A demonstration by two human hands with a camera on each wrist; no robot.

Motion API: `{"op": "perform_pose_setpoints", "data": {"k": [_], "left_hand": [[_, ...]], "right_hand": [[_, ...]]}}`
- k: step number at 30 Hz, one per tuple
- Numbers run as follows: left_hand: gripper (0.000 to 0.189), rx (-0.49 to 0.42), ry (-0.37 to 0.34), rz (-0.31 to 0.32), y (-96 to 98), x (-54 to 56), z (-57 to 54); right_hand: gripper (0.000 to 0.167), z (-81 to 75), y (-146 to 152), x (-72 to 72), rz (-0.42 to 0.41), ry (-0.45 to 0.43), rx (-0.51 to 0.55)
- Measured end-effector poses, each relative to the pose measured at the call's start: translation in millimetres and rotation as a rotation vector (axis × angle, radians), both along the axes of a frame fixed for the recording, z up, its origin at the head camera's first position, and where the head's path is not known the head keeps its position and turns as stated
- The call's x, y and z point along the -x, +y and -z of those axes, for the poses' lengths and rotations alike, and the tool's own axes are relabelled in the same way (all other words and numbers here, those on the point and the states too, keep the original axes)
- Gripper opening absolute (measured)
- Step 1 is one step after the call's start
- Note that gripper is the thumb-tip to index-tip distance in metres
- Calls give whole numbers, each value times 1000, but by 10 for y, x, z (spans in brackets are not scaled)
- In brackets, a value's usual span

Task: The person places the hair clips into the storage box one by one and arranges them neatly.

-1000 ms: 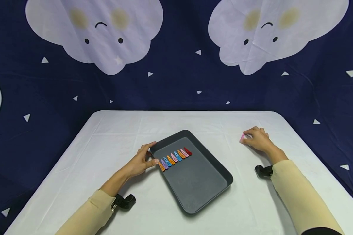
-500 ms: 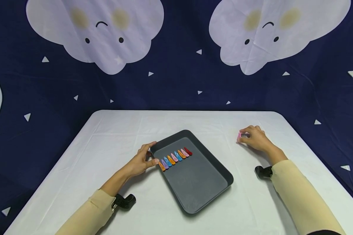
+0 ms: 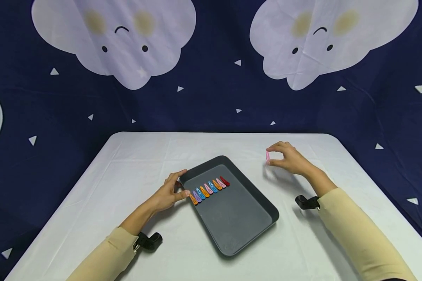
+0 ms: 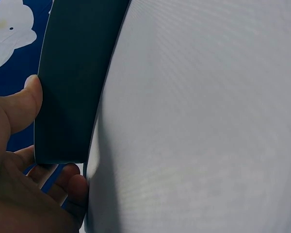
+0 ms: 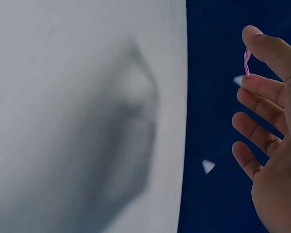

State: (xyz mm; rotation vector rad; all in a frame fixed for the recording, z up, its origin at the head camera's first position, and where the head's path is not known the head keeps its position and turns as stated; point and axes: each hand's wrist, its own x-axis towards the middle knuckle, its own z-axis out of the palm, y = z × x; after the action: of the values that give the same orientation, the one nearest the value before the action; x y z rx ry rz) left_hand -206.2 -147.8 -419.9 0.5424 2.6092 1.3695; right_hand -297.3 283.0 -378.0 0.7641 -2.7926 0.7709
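Note:
My right hand (image 3: 291, 159) pinches a pink snap hair clip (image 3: 267, 157) between thumb and fingertips, raised above the white table to the right of the tray. In the right wrist view the pink clip (image 5: 247, 62) spans from thumb to index fingertip, with the other fingers apart. My left hand (image 3: 164, 195) holds the left corner of a dark grey baking tray (image 3: 232, 230), thumb at the rim and fingers about the outer wall. Inside the tray, several snap clips (image 3: 208, 188) lie in a slanting row: orange, purple, blue, pink and red.
The table (image 3: 154, 152) has a white cover and rounded far corners. Behind it hangs a dark blue cloth (image 3: 211, 97) with white clouds and small triangles. Black wrist cameras (image 3: 149, 242) sit on both wrists.
My right hand has lifted off the table and moved left, toward the tray, carrying the pink hair clip. The left hand, the tray and the row of clips have stayed in place.

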Motion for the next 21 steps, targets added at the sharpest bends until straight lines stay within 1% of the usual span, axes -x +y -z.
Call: {"op": "perform_pose_setpoints", "data": {"k": [6, 9, 15, 21], "left_hand": [[75, 0, 4, -2, 0, -5, -1], [75, 1, 5, -1, 0, -6, -1], [75, 3, 15, 3, -3, -1, 0], [74, 1, 15, 3, -1, -2, -1]], "right_hand": [[52, -117, -246, -52, -87, 22, 44], [52, -163, -355, -79, -119, 6, 64], [52, -245, -550, -129, -145, -41, 91], [51, -288, -728, -163, -171, -54, 92]]}}
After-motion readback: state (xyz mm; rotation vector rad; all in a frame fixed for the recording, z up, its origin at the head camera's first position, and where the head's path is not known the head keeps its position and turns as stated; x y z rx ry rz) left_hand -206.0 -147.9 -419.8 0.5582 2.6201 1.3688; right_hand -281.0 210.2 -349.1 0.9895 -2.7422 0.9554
